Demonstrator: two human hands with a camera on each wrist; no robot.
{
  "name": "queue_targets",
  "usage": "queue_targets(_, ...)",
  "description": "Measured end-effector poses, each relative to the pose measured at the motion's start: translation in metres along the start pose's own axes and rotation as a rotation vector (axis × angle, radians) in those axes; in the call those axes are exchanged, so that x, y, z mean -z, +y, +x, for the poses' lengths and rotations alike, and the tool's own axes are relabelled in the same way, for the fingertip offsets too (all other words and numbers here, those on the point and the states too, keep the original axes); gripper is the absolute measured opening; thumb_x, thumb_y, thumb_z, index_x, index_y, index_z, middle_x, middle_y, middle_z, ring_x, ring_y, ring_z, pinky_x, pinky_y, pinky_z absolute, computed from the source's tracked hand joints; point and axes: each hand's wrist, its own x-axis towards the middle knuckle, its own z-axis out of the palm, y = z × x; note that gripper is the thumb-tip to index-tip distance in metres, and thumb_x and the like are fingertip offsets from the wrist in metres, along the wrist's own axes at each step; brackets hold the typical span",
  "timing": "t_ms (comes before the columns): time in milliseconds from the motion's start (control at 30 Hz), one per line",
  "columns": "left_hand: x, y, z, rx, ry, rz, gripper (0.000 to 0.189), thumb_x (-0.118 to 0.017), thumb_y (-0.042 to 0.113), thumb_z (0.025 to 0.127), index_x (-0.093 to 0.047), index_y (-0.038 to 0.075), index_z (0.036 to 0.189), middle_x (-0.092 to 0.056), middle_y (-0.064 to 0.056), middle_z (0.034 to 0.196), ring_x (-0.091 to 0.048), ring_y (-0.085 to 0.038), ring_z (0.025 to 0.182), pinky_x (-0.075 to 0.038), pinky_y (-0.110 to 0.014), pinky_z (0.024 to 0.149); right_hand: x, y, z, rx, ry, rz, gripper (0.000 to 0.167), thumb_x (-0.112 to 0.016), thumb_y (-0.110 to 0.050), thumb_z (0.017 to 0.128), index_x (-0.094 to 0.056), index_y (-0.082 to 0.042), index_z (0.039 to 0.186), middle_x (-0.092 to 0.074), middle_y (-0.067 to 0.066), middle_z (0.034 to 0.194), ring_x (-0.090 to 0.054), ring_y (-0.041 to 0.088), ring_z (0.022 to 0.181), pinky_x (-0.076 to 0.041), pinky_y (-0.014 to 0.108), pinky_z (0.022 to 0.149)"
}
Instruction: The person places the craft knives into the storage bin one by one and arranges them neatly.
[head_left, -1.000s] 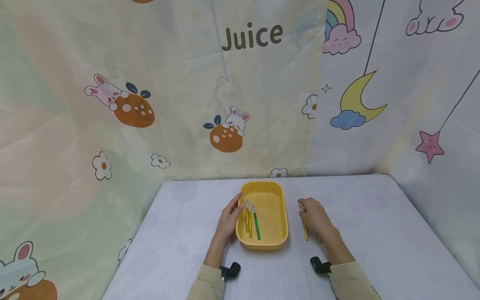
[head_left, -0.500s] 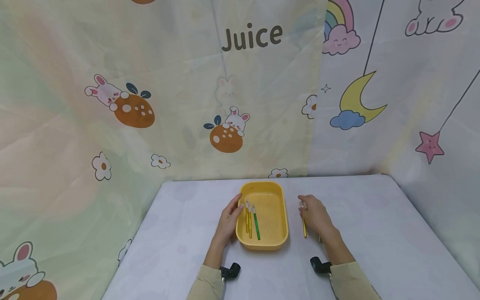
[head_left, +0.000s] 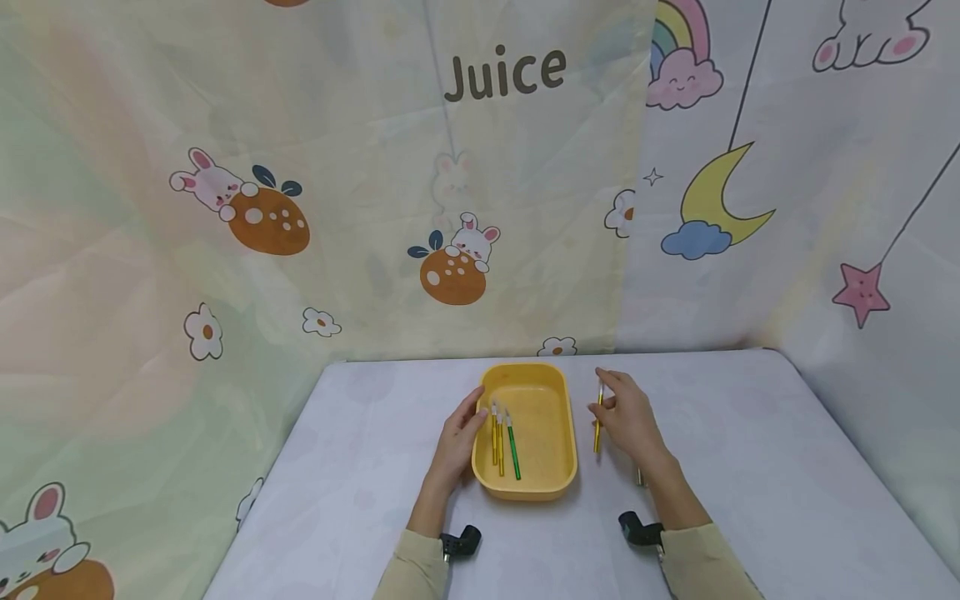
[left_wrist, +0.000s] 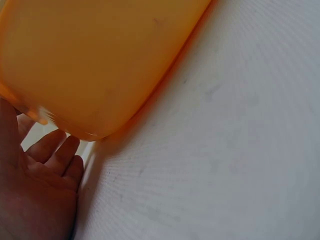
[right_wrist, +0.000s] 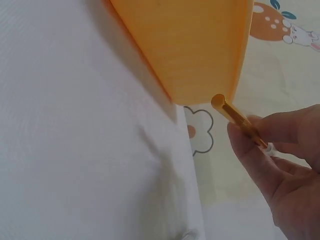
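Gold pen [right_wrist: 237, 118] in right hand's [head_left: 628, 421] pinch

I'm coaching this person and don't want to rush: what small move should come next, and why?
Probably shift the held gold stick left, over the yellow tray: the right grip pinches it above the table, beside the tray, similar sticks lie inside, and the left grip holds the tray's edge.
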Motion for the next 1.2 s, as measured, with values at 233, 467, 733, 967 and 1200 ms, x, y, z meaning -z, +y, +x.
queue_targets(233,0.000,0.002,0.000,0.000,0.000,-0.001,0.046,-0.057,0.037,0.107,-0.049,0.040,0.153,-0.040,0.008,0.166,-0.031,-0.020,0.158,-0.025,-0.047,0.130,0.003,0.000,0.000,0.048,0.051,0.015,0.071,-0.077,-0.002,0.092,-0.045,-0.002,0.155,-0.049,0.025,0.151,-0.069,0.029,0.099,-0.059,0.019,0.067)
queue_targets(467,0.000,0.002,0.000,0.006,-0.003,-0.019,0.046,-0.056,0.034,0.108,-0.049,0.039,0.153,-0.040,0.008,0.165,-0.031,-0.020,0.157,-0.027,-0.047,0.129,0.001,-0.006,-0.003,0.039,0.064,0.085,0.071,-0.076,-0.004,0.093,-0.045,-0.008,0.157,-0.053,0.020,0.145,-0.070,0.030,0.104,-0.062,0.021,0.070)
queue_targets(733,0.000,0.004,-0.001,0.013,0.001,-0.021,0.045,-0.055,0.033,0.108,-0.050,0.041,0.153,-0.040,0.010,0.165,-0.031,-0.019,0.157,-0.027,-0.046,0.129,-0.004,-0.019,-0.002,0.071,0.080,0.118,0.063,-0.077,-0.005,0.093,-0.052,-0.008,0.152,-0.054,0.017,0.148,-0.072,0.029,0.102,-0.063,0.021,0.071)
queue_targets(967,0.000,0.001,0.000,0.009,0.000,-0.012,0.045,-0.056,0.036,0.107,-0.050,0.043,0.151,-0.040,0.011,0.165,-0.030,-0.018,0.158,-0.025,-0.046,0.130,-0.006,-0.025,-0.004,0.124,0.082,0.123,0.061,-0.077,-0.005,0.093,-0.055,-0.008,0.150,-0.056,0.017,0.147,-0.071,0.030,0.103,-0.062,0.021,0.070)
queue_targets(1200,0.000,-0.002,0.000,0.001,-0.002,-0.015,0.047,-0.058,0.040,0.106,-0.050,0.042,0.152,-0.039,0.009,0.166,-0.029,-0.019,0.158,-0.024,-0.047,0.130,-0.010,-0.027,-0.004,0.155,0.065,0.105,0.061,-0.076,-0.002,0.092,-0.054,-0.004,0.150,-0.055,0.018,0.148,-0.072,0.029,0.103,-0.060,0.020,0.070)
